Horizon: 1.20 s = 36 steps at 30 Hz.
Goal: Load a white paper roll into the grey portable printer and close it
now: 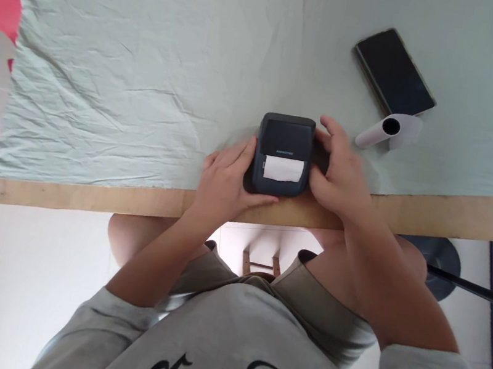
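A dark, boxy printer (288,135) stands near the table's front edge, with a strip of white paper (283,170) showing from its slot. My left hand (224,182) is against its left side, the thumb along its front and the fingers pressed to its side. On the right side rests my right hand (339,173), its thumb and fingers bent round the printer's edge, with the index finger raised a little. Both hands hold the printer between them.
A black phone (395,74) lies at the back right of the green cloth (154,57). Just in front of it is a white paper roll (379,132) with a loose end. The wooden table edge (85,196) runs across the front. A round dark base (442,265) stands on the floor at right.
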Tool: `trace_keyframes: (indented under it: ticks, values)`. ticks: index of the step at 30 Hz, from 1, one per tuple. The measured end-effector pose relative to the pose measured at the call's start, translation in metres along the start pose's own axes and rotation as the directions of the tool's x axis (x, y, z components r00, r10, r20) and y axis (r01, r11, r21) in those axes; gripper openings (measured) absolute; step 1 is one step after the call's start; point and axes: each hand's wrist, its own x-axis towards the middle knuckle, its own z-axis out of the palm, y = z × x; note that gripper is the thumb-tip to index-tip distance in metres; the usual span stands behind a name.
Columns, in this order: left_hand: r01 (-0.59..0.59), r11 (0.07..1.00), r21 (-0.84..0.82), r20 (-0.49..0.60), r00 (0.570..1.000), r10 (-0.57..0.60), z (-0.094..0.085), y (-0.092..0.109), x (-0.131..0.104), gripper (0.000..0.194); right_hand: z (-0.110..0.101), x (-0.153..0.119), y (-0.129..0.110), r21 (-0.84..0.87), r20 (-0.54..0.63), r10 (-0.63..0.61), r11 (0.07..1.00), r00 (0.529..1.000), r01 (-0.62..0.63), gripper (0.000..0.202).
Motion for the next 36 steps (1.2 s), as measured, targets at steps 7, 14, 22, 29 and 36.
trace_keyframes:
  ticks: [7, 14, 22, 29, 36]
  values:
    - [-0.006, 1.0, -0.022, -0.015, 1.0, 0.006, -0.001, 0.0, 0.002, 0.104, 0.001, 0.0, 0.006, -0.021, -0.028, -0.04, 0.999, 0.999, 0.039, 0.093]
    - [0.008, 1.0, -0.007, 0.002, 1.0, -0.008, -0.003, 0.003, 0.0, 0.103, 0.004, 0.002, 0.008, 0.063, -0.04, -0.014, 0.998, 0.999, 0.017, 0.081]
    - [0.039, 0.998, -0.05, 0.02, 0.999, -0.039, -0.005, 0.004, 0.0, 0.086, 0.001, 0.0, -0.006, 0.07, -0.123, -0.002, 0.998, 0.992, 0.01, 0.054]
    - [0.016, 0.999, -0.03, 0.015, 1.0, -0.016, -0.003, 0.002, 0.0, 0.086, -0.008, 0.01, -0.019, 0.058, -0.224, 0.044, 0.998, 0.974, -0.032, 0.042]
    - [0.013, 1.0, -0.017, 0.026, 1.0, -0.012, -0.004, 0.001, 0.0, 0.089, -0.01, 0.039, -0.047, 0.219, -0.283, 0.172, 0.969, 0.943, -0.111, 0.022]
